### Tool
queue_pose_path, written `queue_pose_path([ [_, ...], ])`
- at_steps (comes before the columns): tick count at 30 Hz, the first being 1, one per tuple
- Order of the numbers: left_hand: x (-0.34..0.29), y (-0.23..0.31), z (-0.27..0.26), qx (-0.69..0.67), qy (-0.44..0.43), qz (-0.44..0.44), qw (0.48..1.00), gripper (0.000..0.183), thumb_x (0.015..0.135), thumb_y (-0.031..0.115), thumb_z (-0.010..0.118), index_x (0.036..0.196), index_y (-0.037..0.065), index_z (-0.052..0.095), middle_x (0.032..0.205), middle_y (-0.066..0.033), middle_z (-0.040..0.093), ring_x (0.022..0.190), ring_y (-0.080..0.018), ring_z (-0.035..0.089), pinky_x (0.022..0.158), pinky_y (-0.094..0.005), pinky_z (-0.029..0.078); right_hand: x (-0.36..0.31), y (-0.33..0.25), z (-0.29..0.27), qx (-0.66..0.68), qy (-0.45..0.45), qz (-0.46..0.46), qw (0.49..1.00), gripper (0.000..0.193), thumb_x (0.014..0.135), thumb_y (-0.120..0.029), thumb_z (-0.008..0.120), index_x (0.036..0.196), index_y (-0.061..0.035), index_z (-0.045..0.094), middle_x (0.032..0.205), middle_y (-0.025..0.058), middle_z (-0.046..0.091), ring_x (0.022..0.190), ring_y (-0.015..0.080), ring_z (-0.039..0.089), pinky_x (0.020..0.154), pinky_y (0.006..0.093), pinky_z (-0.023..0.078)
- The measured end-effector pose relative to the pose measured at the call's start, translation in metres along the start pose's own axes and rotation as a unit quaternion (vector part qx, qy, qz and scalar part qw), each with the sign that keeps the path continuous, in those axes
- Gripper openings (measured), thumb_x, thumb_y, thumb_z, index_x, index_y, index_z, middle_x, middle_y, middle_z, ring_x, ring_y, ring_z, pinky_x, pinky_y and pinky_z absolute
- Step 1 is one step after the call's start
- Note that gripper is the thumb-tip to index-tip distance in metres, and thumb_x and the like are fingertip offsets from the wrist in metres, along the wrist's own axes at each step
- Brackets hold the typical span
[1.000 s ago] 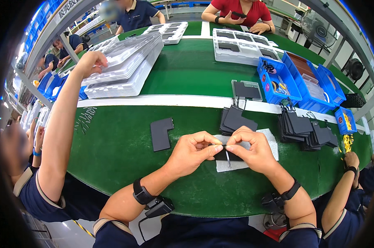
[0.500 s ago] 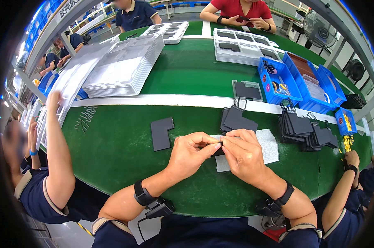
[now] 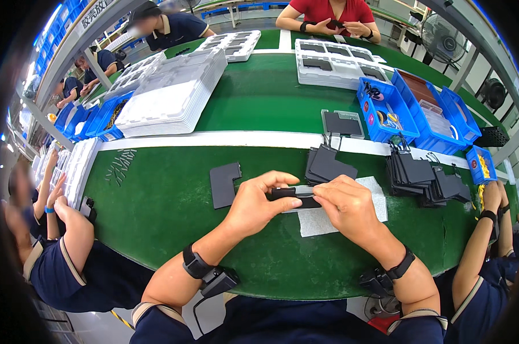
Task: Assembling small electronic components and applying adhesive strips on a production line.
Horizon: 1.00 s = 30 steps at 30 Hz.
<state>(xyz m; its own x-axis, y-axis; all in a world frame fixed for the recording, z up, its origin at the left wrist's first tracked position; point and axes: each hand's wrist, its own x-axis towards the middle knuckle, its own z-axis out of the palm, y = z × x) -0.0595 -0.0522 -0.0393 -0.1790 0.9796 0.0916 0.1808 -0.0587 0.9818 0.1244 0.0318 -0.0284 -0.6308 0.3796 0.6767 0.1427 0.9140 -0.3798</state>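
Between my hands is a flat black piece [image 3: 284,194], seen nearly edge-on, with a narrow grey strip [image 3: 303,190] along its upper side. My left hand [image 3: 256,200] grips its left end, thumb below and forefinger above. Closed fingers of my right hand [image 3: 346,203] pinch the right end beside the strip; whether the strip is loose or fixed I cannot tell. Under the right hand lies a white cloth [image 3: 376,200]. To the left rests a single black L-shaped piece [image 3: 223,184]. Beyond my hands is a small stack of similar black pieces [image 3: 330,165].
More stacked black pieces [image 3: 411,174] stand right, near blue bins [image 3: 434,135] and a small yellow-filled bin [image 3: 480,166]. Thin grey strips [image 3: 119,166] lie left on the green table [image 3: 168,223]. Stacked clear trays [image 3: 170,94] stand beyond. Co-workers' arms reach in from both sides.
My fingers have moved apart along the black piece, which is now tilted and shows its grey strip. The neighbour on the left has lowered an arm, and the white tray sheets there have shifted.
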Motion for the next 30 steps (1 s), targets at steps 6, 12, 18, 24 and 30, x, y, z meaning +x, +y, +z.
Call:
queue_pose_path([
  [6, -0.0025, 0.0054, 0.0039, 0.081, -0.027, -0.004, 0.996, 0.016, 0.077, 0.011, 0.075, 0.091, 0.004, 0.071, 0.085, -0.0029, 0.064, 0.078, -0.0071, 0.057, 0.068, -0.022, 0.046, 0.0019, -0.0022, -0.0004, 0.045, 0.029, 0.033, 0.998, 0.012, 0.067, 0.006, 0.071, 0.078, 0.0012, 0.067, 0.074, 0.0113, 0.067, 0.066, 0.0245, 0.063, 0.061, 0.0312, 0.05],
  [12, -0.0027, 0.0032, 0.0032, 0.043, -0.019, -0.01, 0.999, 0.013, 0.08, 0.011, 0.072, 0.09, 0.004, 0.07, 0.082, -0.0016, 0.065, 0.073, -0.006, 0.056, 0.065, -0.0217, 0.045, 0.0013, 0.0002, -0.0009, 0.073, -0.013, 0.056, 0.996, 0.014, 0.066, 0.004, 0.072, 0.079, 0.0002, 0.067, 0.074, 0.0111, 0.067, 0.067, 0.0241, 0.063, 0.062, 0.0315, 0.05],
  [18, -0.0029, 0.0042, 0.0042, 0.004, -0.002, -0.033, 0.999, 0.013, 0.08, 0.011, 0.072, 0.089, 0.003, 0.07, 0.079, -0.0005, 0.065, 0.07, -0.0046, 0.056, 0.062, -0.0203, 0.045, 0.004, 0.0027, -0.0068, 0.052, -0.036, 0.076, 0.995, 0.013, 0.068, 0.001, 0.071, 0.079, 0.0002, 0.065, 0.075, 0.0095, 0.065, 0.071, 0.0248, 0.061, 0.062, 0.0343, 0.05],
  [24, -0.0029, 0.0053, 0.0044, -0.001, 0.002, -0.026, 1.0, 0.012, 0.079, 0.011, 0.072, 0.087, 0.003, 0.069, 0.076, 0.0005, 0.064, 0.067, -0.0036, 0.055, 0.06, -0.0196, 0.044, 0.0039, 0.0053, -0.0029, 0.015, -0.019, -0.02, 1.0, 0.012, 0.068, 0.001, 0.07, 0.077, -0.0019, 0.063, 0.072, 0.0071, 0.063, 0.07, 0.0234, 0.06, 0.063, 0.0336, 0.047],
  [30, -0.003, 0.0044, 0.0043, 0.033, -0.001, -0.001, 0.999, 0.013, 0.078, 0.011, 0.073, 0.086, 0.002, 0.069, 0.08, -0.0002, 0.065, 0.07, -0.004, 0.055, 0.061, -0.0198, 0.044, 0.0099, -0.0019, -0.0053, -0.044, -0.047, -0.027, 0.998, 0.01, 0.07, 0.0, 0.068, 0.072, -0.0038, 0.06, 0.069, 0.0067, 0.058, 0.075, 0.0243, 0.056, 0.059, 0.035, 0.043],
])
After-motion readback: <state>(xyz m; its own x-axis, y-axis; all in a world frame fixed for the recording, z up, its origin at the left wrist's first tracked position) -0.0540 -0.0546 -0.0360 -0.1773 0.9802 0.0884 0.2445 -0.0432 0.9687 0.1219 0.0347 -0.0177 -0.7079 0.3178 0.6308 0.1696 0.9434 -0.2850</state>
